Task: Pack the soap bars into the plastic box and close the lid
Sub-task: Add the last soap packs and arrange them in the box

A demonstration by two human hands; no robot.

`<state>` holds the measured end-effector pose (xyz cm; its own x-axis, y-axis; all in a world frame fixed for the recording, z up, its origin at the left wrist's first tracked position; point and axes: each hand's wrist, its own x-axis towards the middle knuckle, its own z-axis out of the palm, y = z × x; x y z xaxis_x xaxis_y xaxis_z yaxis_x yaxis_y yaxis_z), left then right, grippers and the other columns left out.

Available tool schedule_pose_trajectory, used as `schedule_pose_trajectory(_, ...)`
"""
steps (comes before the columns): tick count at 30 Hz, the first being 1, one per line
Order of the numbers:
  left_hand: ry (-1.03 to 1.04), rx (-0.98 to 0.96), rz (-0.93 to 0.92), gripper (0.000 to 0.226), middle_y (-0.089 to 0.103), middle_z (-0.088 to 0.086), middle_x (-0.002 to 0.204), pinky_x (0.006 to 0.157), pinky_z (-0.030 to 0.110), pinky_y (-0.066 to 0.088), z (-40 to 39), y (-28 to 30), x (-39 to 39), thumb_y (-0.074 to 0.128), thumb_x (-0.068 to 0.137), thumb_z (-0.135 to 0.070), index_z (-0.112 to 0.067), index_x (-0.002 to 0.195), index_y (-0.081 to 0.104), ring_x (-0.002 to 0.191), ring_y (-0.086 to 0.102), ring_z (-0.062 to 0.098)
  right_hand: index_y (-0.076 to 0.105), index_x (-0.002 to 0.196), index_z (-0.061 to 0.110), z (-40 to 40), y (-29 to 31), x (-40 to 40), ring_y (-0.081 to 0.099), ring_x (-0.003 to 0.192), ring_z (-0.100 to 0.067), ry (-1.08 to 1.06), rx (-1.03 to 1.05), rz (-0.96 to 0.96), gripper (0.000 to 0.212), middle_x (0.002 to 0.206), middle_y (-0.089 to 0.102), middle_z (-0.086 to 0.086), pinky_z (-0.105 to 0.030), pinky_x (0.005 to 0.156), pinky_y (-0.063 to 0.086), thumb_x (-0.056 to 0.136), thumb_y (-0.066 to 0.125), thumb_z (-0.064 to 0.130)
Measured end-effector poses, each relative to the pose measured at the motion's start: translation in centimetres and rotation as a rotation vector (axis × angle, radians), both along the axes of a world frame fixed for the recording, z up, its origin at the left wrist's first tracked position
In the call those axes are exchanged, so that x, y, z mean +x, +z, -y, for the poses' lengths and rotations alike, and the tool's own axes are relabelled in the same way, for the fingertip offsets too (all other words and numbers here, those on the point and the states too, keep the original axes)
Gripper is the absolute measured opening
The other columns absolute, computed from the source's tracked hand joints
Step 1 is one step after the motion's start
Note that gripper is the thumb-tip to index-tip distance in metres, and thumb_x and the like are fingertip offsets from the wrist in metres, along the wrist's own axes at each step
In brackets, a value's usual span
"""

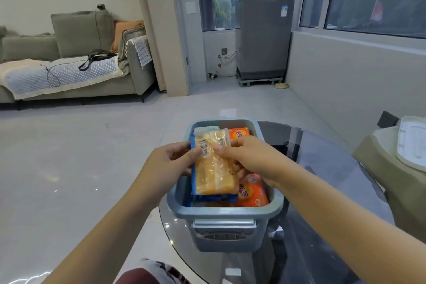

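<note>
We have only one view, from the head, looking forward and down; the plastic box (pixel 224 212) on the glass table (pixel 322 168) is near, the sofa (pixel 76 57) far behind.

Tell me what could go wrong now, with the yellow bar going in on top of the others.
1. The yellow soap bar, held by the left hand and right hand, sits about level with the plastic box rim over the blue pack; left that high, it may stop the lid closing.
2. The box stands near the glass table edge; pressing down could shift it.
3. The lid lies apart on the right, a long reach.
</note>
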<state>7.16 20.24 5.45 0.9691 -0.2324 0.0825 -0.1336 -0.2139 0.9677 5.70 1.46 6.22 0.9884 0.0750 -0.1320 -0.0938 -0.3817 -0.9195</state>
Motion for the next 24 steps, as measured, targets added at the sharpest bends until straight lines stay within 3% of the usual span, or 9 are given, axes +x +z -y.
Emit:
schedule_pose_trajectory(3,0.091,0.109,0.119,0.010,0.074,-0.018,0.077,0.053,0.010,0.051,-0.9,-0.2,0.0,0.068,0.080,-0.031,-0.035,0.089,0.068,0.073,0.068,-0.005,0.060,0.110,0.015,-1.3,-0.4,0.3,0.069,0.058,-0.011,0.030,-0.040,-0.002,0.040,0.077,0.073,-0.001,-0.022,0.056,0.056,0.084,0.057,0.046)
schedule_pose_trajectory(5,0.116,0.177,0.157,0.010,0.073,-0.018,0.072,0.052,0.011,0.050,-1.1,-0.3,-0.1,0.070,0.079,-0.032,-0.037,0.087,0.069,0.070,0.068,-0.002,0.064,0.097,0.017,-1.8,-0.7,0.1,0.067,0.051,-0.009,0.038,-0.103,-0.013,0.031,0.065,0.072,0.003,-0.019,0.052,0.055,0.086,0.056,0.045)
schedule_pose_trajectory(8,0.159,0.398,0.222,0.010,0.063,-0.021,0.070,0.051,0.006,0.040,-0.8,-0.8,-0.1,0.069,0.080,-0.037,-0.036,0.088,0.065,0.066,0.060,-0.004,0.068,0.083,0.014,-2.3,-1.2,0.1,0.062,0.050,-0.009,0.053,-0.426,0.058,0.040,0.068,0.071,-0.001,-0.021,0.056,0.055,0.087,0.050,0.050)
schedule_pose_trajectory(11,0.208,0.474,0.201,0.025,0.059,-0.015,0.076,0.053,0.012,0.037,-0.9,-1.4,0.3,0.071,0.078,-0.036,-0.022,0.099,0.068,0.068,0.054,-0.001,0.060,0.068,0.019,-2.5,-1.4,0.6,0.057,0.053,-0.008,0.013,-0.681,0.168,0.042,0.059,0.063,0.002,-0.027,0.064,0.055,0.084,0.049,0.056)
schedule_pose_trajectory(14,0.220,0.534,0.163,0.048,0.052,-0.004,0.101,0.068,0.021,0.044,-1.1,-2.0,0.6,0.072,0.076,-0.036,-0.022,0.119,0.054,0.083,0.052,0.008,0.051,0.061,0.025,-2.4,-1.4,0.6,0.057,0.057,-0.006,-0.018,-0.777,0.244,0.037,0.059,0.056,0.007,-0.023,0.059,0.051,0.079,0.057,0.057)
schedule_pose_trajectory(16,0.187,0.475,0.067,0.058,0.050,-0.001,0.111,0.071,0.024,0.048,-1.1,-2.3,0.7,0.072,0.077,-0.036,-0.026,0.127,0.044,0.088,0.053,0.010,0.054,0.062,0.026,-2.1,-1.4,0.3,0.058,0.060,-0.005,-0.011,-0.767,0.240,0.034,0.061,0.059,0.007,-0.021,0.056,0.048,0.076,0.060,0.056)
schedule_pose_trajectory(19,0.151,0.312,-0.088,0.058,0.054,-0.011,0.095,0.058,0.021,0.048,-1.3,-2.6,0.7,0.069,0.079,-0.039,-0.030,0.129,0.040,0.080,0.058,0.005,0.059,0.072,0.034,-1.3,-1.5,-1.2,0.058,0.063,-0.003,-0.060,-0.730,0.279,0.024,0.069,0.062,0.012,-0.020,0.056,0.048,0.076,0.059,0.057)
schedule_pose_trajectory(22,0.191,0.181,-0.133,0.047,0.061,-0.009,0.092,0.055,0.020,0.049,-1.2,-3.1,0.6,0.061,0.085,-0.040,-0.024,0.126,0.047,0.078,0.063,0.007,0.061,0.082,0.038,-0.7,-2.4,-3.4,0.058,0.075,-0.004,-0.168,-0.596,0.361,0.014,0.075,0.063,0.016,-0.031,0.075,0.054,0.081,0.056,0.051)
schedule_pose_trajectory(24,0.214,0.080,-0.159,0.040,0.065,-0.002,0.100,0.065,0.029,0.055,-0.9,-3.4,0.5,0.056,0.089,-0.038,-0.019,0.124,0.052,0.084,0.066,0.014,0.062,0.092,0.039,-0.6,-3.6,-5.0,0.048,0.090,-0.001,-0.243,-0.591,0.459,0.014,0.087,0.058,0.023,-0.030,0.094,0.039,0.083,0.054,0.046)
